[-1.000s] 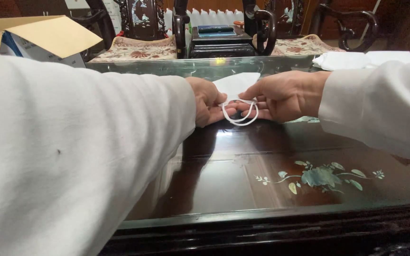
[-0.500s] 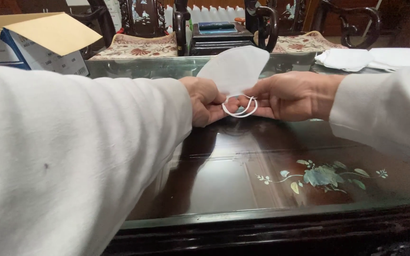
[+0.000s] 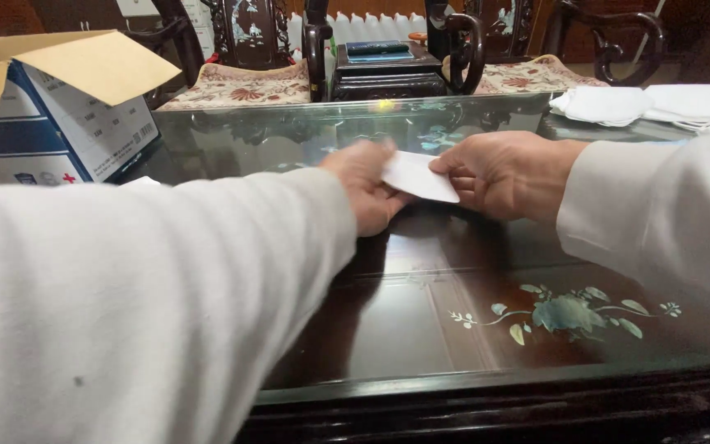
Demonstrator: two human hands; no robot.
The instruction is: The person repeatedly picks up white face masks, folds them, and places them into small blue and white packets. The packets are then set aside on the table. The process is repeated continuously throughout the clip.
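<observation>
Head view: a folded white face mask (image 3: 419, 177) is pinched between the left hand (image 3: 367, 197) and right hand (image 3: 503, 174), both closed on it, above the glass-topped table (image 3: 421, 312); a stack of masks (image 3: 643, 104) lies beyond it, apparently finished.

A single head-worn camera looks forward and down, close over the glass-topped table (image 3: 470, 329), toward chairs beyond.
</observation>
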